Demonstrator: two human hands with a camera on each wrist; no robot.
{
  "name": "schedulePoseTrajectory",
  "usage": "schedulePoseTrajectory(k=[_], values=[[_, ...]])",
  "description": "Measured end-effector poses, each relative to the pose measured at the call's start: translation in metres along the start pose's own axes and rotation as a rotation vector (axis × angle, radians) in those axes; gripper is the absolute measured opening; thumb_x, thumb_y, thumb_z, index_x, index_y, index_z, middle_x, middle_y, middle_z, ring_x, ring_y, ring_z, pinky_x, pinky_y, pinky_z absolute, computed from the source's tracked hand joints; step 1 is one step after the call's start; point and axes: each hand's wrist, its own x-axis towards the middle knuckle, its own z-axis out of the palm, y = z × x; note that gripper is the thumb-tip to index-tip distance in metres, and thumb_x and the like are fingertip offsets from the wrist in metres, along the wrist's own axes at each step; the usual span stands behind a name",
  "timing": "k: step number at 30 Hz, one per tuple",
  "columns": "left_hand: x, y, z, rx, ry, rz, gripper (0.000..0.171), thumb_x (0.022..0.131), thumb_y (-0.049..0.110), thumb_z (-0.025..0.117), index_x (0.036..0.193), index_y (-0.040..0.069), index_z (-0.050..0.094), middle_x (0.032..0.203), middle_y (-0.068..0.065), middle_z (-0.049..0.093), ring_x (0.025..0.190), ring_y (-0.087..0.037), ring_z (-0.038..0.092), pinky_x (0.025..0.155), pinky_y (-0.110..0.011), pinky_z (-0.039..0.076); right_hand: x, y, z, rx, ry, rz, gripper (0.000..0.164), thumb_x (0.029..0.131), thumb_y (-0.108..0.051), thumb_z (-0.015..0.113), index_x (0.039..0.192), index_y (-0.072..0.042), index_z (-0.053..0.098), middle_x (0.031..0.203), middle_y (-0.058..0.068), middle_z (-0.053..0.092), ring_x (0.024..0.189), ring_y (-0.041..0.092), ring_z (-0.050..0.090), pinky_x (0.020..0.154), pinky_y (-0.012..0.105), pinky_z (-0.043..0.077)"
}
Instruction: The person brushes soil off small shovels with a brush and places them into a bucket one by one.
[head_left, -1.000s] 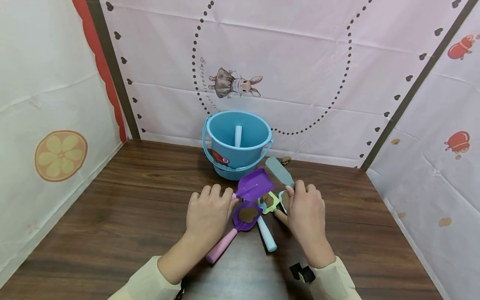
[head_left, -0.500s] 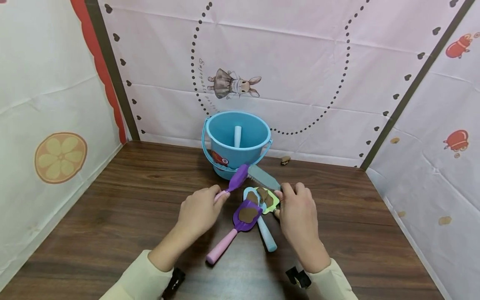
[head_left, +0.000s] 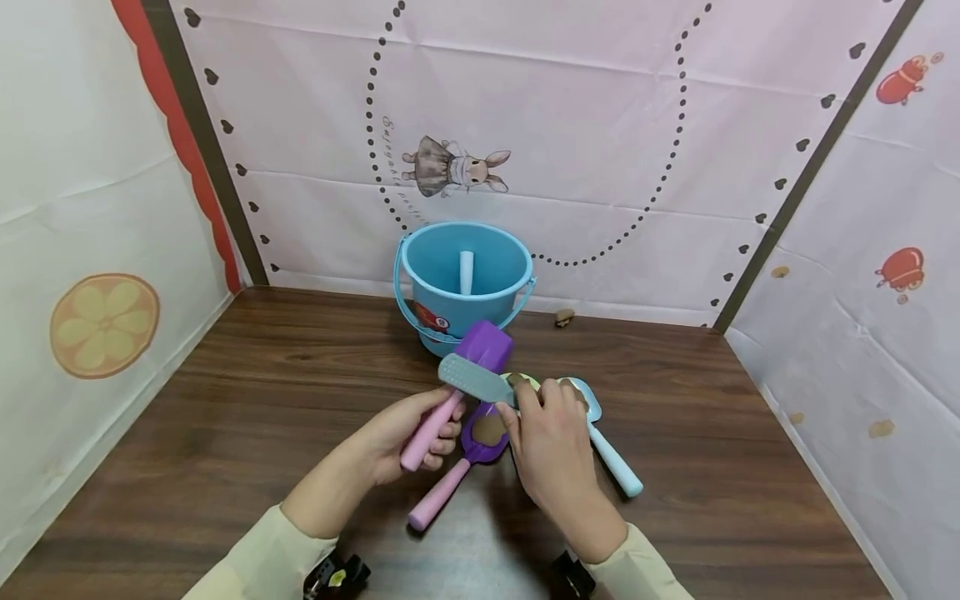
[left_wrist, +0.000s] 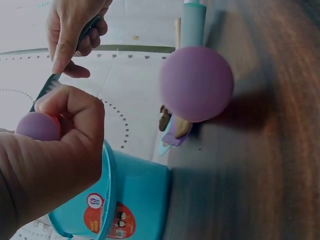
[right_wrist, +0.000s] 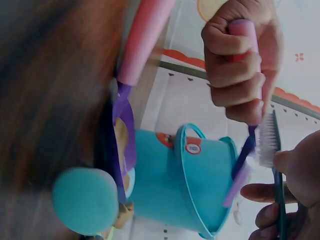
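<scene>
My left hand (head_left: 386, 437) grips the pink handle of a purple toy shovel (head_left: 487, 343), its blade raised in front of the bucket. My right hand (head_left: 553, 446) holds a brush (head_left: 472, 378) with a grey-green back across the shovel's neck. White bristles (right_wrist: 266, 142) show in the right wrist view, close against the shovel; whether they touch it I cannot tell. Beneath, a second purple shovel (head_left: 441, 497) lies on the table with a brown patch in its blade. To the right lies a light-blue shovel (head_left: 617, 462), partly behind my right hand.
A blue bucket (head_left: 465, 312) stands against the back wall, a pale handle (head_left: 467, 272) rising inside it. A small brown lump (head_left: 564, 317) lies right of the bucket. Part of a green piece (head_left: 525, 380) shows behind the brush. Printed cloth walls enclose the wooden table (head_left: 300, 358).
My left hand has rolled over, showing its fingers around the shovel's handle. My right hand has brought the brush leftward across the shovel. The light-blue shovel at right has come into sight.
</scene>
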Motion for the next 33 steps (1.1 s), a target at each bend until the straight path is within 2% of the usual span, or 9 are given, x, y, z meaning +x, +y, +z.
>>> schedulePoseTrajectory(k=[6, 11, 13, 18, 20, 22, 26, 29, 33], values=[[0.000, -0.005, -0.003, -0.070, -0.066, -0.034, 0.036, 0.108, 0.041, 0.037, 0.092, 0.013, 0.052, 0.072, 0.005, 0.045, 0.058, -0.005, 0.039, 0.051, -0.018, 0.034, -0.002, -0.005, 0.003, -0.016, 0.006, 0.016, 0.034, 0.097, -0.043, 0.065, 0.087, -0.011, 0.057, 0.074, 0.004, 0.039, 0.063, 0.023, 0.037, 0.057, 0.034, 0.028], [0.001, -0.008, -0.003, -0.067, -0.094, -0.033, 0.037, 0.107, 0.045, 0.040, 0.091, 0.013, 0.052, 0.070, 0.005, 0.044, 0.057, -0.005, 0.039, 0.050, -0.018, 0.034, -0.001, -0.001, 0.003, 0.005, 0.025, 0.052, 0.028, 0.095, -0.039, 0.068, 0.096, -0.011, 0.065, 0.073, 0.004, 0.041, 0.063, 0.022, 0.040, 0.058, 0.035, 0.031], [0.001, -0.009, -0.002, -0.042, -0.102, -0.032, 0.038, 0.106, 0.047, 0.042, 0.091, 0.014, 0.052, 0.069, 0.006, 0.043, 0.056, -0.005, 0.039, 0.049, -0.017, 0.034, 0.002, 0.005, 0.002, 0.034, 0.027, 0.097, 0.026, 0.095, -0.036, 0.070, 0.100, -0.010, 0.067, 0.073, 0.004, 0.043, 0.064, 0.022, 0.042, 0.059, 0.036, 0.033], [0.000, -0.010, 0.001, 0.048, -0.119, -0.035, 0.039, 0.105, 0.049, 0.045, 0.091, 0.013, 0.052, 0.068, 0.006, 0.041, 0.055, -0.004, 0.040, 0.049, -0.017, 0.035, 0.010, 0.029, -0.005, 0.066, -0.003, 0.248, 0.030, 0.099, -0.037, 0.063, 0.101, -0.007, 0.067, 0.075, 0.007, 0.047, 0.066, 0.026, 0.043, 0.061, 0.039, 0.036], [0.000, -0.011, 0.001, 0.062, -0.121, -0.036, 0.039, 0.105, 0.049, 0.045, 0.092, 0.013, 0.052, 0.069, 0.006, 0.041, 0.055, -0.004, 0.040, 0.049, -0.017, 0.036, 0.012, 0.034, -0.008, 0.069, -0.008, 0.276, 0.032, 0.100, -0.038, 0.060, 0.102, -0.007, 0.067, 0.076, 0.007, 0.047, 0.067, 0.026, 0.043, 0.062, 0.040, 0.037], [0.000, -0.011, 0.002, 0.049, -0.119, -0.038, 0.039, 0.105, 0.049, 0.045, 0.092, 0.013, 0.052, 0.069, 0.006, 0.042, 0.056, -0.004, 0.040, 0.049, -0.017, 0.036, 0.011, 0.029, -0.011, 0.095, -0.010, 0.266, 0.030, 0.099, -0.036, 0.062, 0.101, -0.007, 0.067, 0.075, 0.006, 0.046, 0.066, 0.024, 0.042, 0.062, 0.038, 0.037], [0.000, -0.010, 0.002, -0.005, -0.107, -0.033, 0.038, 0.106, 0.047, 0.043, 0.092, 0.013, 0.052, 0.070, 0.006, 0.043, 0.057, -0.005, 0.039, 0.050, -0.017, 0.034, 0.007, 0.006, -0.016, 0.159, -0.053, 0.151, 0.025, 0.097, -0.036, 0.065, 0.097, -0.012, 0.067, 0.072, 0.001, 0.043, 0.064, 0.018, 0.039, 0.060, 0.033, 0.036], [0.001, -0.010, 0.002, -0.033, -0.101, -0.025, 0.036, 0.106, 0.043, 0.042, 0.091, 0.012, 0.052, 0.071, 0.005, 0.044, 0.058, -0.005, 0.039, 0.051, -0.018, 0.034, 0.003, -0.005, -0.014, 0.159, -0.088, 0.094, 0.024, 0.096, -0.039, 0.066, 0.094, -0.015, 0.065, 0.071, -0.001, 0.040, 0.061, 0.015, 0.036, 0.057, 0.029, 0.033], [0.002, -0.010, 0.001, -0.026, -0.106, -0.020, 0.037, 0.106, 0.044, 0.042, 0.091, 0.013, 0.052, 0.069, 0.005, 0.044, 0.057, -0.005, 0.040, 0.050, -0.018, 0.034, 0.004, 0.003, -0.009, 0.143, -0.077, 0.141, 0.024, 0.096, -0.037, 0.066, 0.093, -0.013, 0.066, 0.070, 0.000, 0.042, 0.062, 0.018, 0.040, 0.058, 0.032, 0.036]])
